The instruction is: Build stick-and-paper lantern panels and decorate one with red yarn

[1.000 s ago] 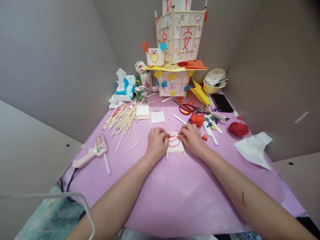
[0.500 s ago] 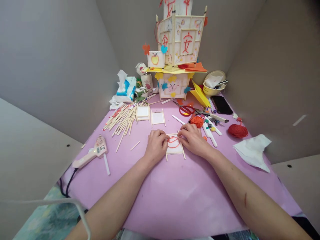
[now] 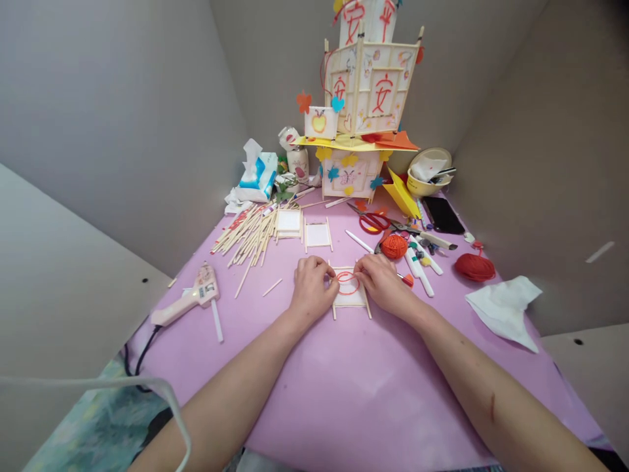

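Observation:
A small frame of bamboo sticks with a white panel (image 3: 352, 300) lies on the lilac table cover. On the panel is a loop of thin red yarn (image 3: 348, 293), curled roughly into a ring with a second curve at its top. My left hand (image 3: 313, 288) rests at the frame's left side, thumb and forefinger pinched at the loop's left edge. From the right, my right hand (image 3: 384, 280) pinches the yarn near the loop's upper right; its fingertips partly cover the frame's corner. Two similar panels (image 3: 318, 233) (image 3: 289, 221) lie behind.
A decorated stick-and-paper tower (image 3: 366, 92) stands at the back. Loose sticks (image 3: 248, 236) and a glue gun (image 3: 196, 295) lie left. Rightward are scissors (image 3: 373, 223), an orange yarn ball (image 3: 394, 246), markers (image 3: 420, 274), red yarn (image 3: 474, 267), a phone (image 3: 443, 215) and a tissue (image 3: 506, 308).
The head view has shifted, so the scene sits farther right and slightly lower. The red yarn has been rearranged into a rounder loop on the panel. Both hands stay at the frame.

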